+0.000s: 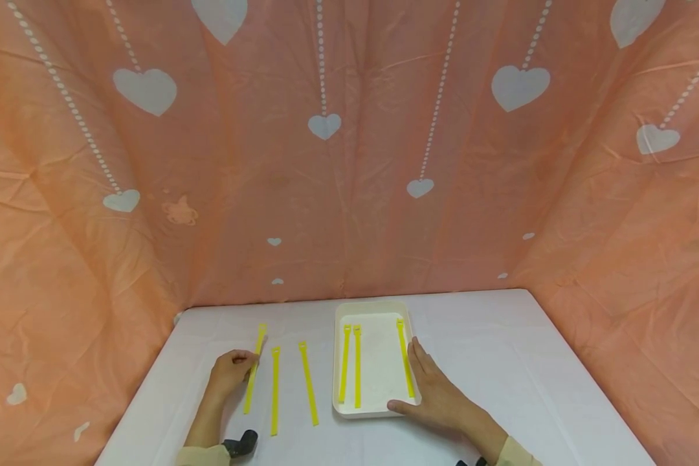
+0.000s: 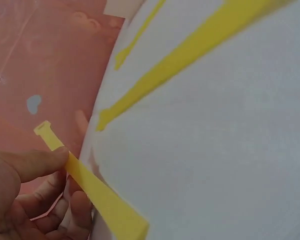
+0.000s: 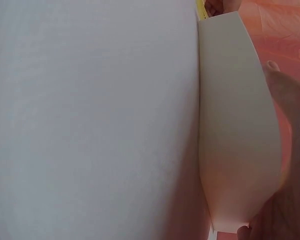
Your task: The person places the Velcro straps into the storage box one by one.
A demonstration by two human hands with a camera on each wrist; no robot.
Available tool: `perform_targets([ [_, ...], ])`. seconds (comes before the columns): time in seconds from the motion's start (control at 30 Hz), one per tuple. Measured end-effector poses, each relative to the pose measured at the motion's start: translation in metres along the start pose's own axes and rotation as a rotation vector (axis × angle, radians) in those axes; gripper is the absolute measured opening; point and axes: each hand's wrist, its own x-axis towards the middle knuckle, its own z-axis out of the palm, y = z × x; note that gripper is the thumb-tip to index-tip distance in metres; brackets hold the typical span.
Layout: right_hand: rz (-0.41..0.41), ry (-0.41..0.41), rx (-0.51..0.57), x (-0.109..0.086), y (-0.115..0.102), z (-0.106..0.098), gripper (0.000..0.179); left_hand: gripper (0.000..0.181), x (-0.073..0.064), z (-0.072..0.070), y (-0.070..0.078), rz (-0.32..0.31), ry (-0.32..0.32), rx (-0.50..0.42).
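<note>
You are, it seems, at the picking-up step; your left hand (image 1: 232, 370) pinches the held yellow strip (image 1: 248, 400) between thumb and finger, nearer its slotted far end, the other fingers loosely bent beneath; you cannot tell from these views whether its plain end is off the worktop (image 1: 501, 343). Your right hand (image 1: 441, 398) has its fingers extended and thumb spread, touching the right side and near right corner of the white tray (image 1: 378, 362), gripping no strip; it looks to be steadying that side.

Two loose strips, the left one (image 1: 276, 391) and the right one (image 1: 309, 383), lie on the worktop between your left hand and the tray; inside the tray, two strips (image 1: 358, 369) lie side by side near the left wall, and a third strip (image 1: 406, 362) slants along the right wall. Should you carry the held strip trayward, the move calls for lifting it over both loose ones and the tray's left rim; the middle of the tray floor offers the widest gap within the walls.

Beyond the tray, the worktop's back edge meets the pink drape (image 1: 349, 246) closely, so reach forward sparingly; the slanting left edge lies near your left hand; the roomiest stretch is right of your right hand.
</note>
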Motion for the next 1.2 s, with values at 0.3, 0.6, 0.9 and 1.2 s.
perform_targets([
  [0.3,0.015,0.003,-0.003,-0.001,-0.003,-0.001,0.129,0.025,-0.005,-0.003,0.023,0.023,-0.015,-0.077],
  [0.6,-0.013,0.016,-0.009,-0.002,-0.003,-0.002,0.128,0.024,-0.015,0.003,0.052,0.096,-0.041,-0.189],
  [0.9,-0.013,0.02,-0.01,-0.001,-0.002,-0.002,0.127,0.027,-0.019,0.015,0.072,0.135,-0.094,-0.291],
  [1.2,-0.034,0.037,-0.018,-0.001,0.0,0.0,0.127,0.025,-0.021,0.03,0.089,0.132,-0.144,-0.384],
])
